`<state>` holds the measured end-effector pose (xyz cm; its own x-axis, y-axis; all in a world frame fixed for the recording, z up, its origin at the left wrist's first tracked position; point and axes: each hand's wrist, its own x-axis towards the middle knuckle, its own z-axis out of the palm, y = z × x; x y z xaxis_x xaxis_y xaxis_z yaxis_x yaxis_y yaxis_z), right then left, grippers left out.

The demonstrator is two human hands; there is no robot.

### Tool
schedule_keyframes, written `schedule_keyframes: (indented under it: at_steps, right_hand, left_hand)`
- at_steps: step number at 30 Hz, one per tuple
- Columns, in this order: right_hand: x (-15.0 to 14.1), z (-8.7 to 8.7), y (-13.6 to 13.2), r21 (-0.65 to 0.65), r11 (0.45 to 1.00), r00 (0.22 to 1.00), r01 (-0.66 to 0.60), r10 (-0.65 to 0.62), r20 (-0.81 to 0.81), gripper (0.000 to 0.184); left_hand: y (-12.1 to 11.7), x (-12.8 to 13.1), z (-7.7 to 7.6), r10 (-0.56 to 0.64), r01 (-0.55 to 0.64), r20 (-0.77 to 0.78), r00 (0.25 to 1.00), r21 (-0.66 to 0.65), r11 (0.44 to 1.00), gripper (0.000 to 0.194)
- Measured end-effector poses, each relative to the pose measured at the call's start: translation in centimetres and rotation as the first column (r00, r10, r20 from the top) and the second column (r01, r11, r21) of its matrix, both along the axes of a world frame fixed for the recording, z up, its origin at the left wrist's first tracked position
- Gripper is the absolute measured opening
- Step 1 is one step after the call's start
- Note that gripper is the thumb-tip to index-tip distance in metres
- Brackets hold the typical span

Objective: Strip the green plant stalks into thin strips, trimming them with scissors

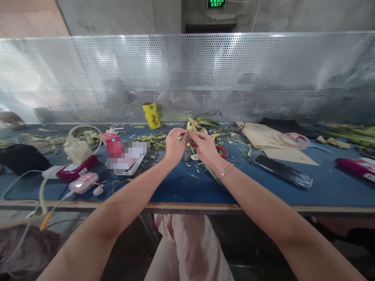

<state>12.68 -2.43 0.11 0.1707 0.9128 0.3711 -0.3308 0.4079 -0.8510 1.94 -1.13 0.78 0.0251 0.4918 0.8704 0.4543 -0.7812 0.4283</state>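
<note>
My left hand [176, 145] and my right hand [205, 147] meet fingertip to fingertip just above the blue table. Both are closed in a pinch on a thin, pale green plant stalk [191, 125], whose leafy end shows just beyond the fingers. The exact grip point is hidden by the fingertips. A bracelet circles my right wrist. Green strips [212, 174] show below that wrist. Beside my right hand lies a red-handled tool [222, 151], partly covered. Dry plant scraps [152, 141] are strewn around both hands.
A yellow roll [151, 115] stands by the perforated metal screen [202, 58]. Phones [283, 171], a purple device [76, 168], cables and a red packet [113, 143] lie to the sides. Cardboard [260, 134] and more green stalks [348, 134] are on the right. The table's front edge [193, 204] is near.
</note>
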Motion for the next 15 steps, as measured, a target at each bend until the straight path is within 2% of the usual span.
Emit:
schedule_keyframes:
  at_steps: [5,11,13,15]
  right_hand:
    - [-0.1,0.0,0.0,0.017,1.000,1.000,-0.003,0.004,-0.013,0.027]
    - [0.2,-0.4,0.4,0.044,0.999,0.996,0.004,-0.008,0.092,0.028]
    - [0.5,-0.5,0.8,0.095,0.994,0.984,0.050,-0.065,0.168,0.026]
    - [1.0,-0.6,1.1,0.194,0.973,0.930,0.122,-0.180,0.322,0.027]
  left_hand:
    - [0.0,0.0,0.0,0.022,-0.021,-0.045,0.999,0.018,1.000,0.012]
    - [0.3,0.2,0.0,0.009,-0.012,-0.051,0.999,-0.053,0.999,0.015]
    - [0.5,0.2,-0.1,-0.003,0.001,-0.032,0.999,-0.069,0.998,0.015]
    - [0.7,0.2,-0.1,-0.015,0.014,-0.018,1.000,-0.086,0.996,0.015]
